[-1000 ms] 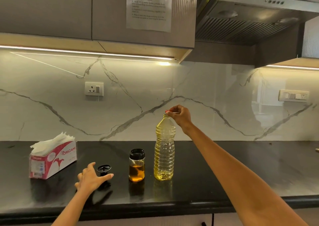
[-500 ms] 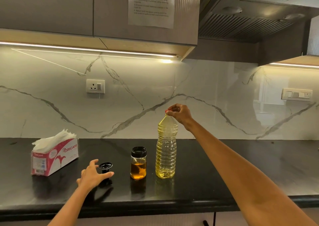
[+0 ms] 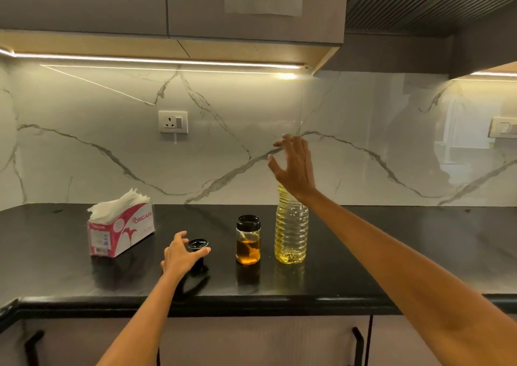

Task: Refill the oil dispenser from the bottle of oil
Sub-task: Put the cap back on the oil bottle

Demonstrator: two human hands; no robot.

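Observation:
The clear plastic oil bottle point(image 3: 291, 231) stands upright on the black counter, with yellow oil low in it. My right hand point(image 3: 295, 167) hovers just above it with fingers spread, and my wrist hides the bottle's neck and mouth. Left of the bottle stands the small glass oil dispenser point(image 3: 248, 239), which has a black collar and is partly filled with amber oil. Its black lid point(image 3: 198, 244) rests on the counter further left. My left hand point(image 3: 180, 256) is cupped loosely around that lid, thumb in front and fingers apart.
A red and white tissue box point(image 3: 120, 230) sits at the left of the black counter point(image 3: 391, 248). Marble backsplash with a wall socket point(image 3: 173, 121) rises behind. Upper cabinets and a range hood hang overhead; cabinet doors with black handles are below the counter edge.
My right hand was pinched on the bottle's top; it has now lifted off and spread its fingers. The view has moved closer and tilted down. My left hand stays by the lid.

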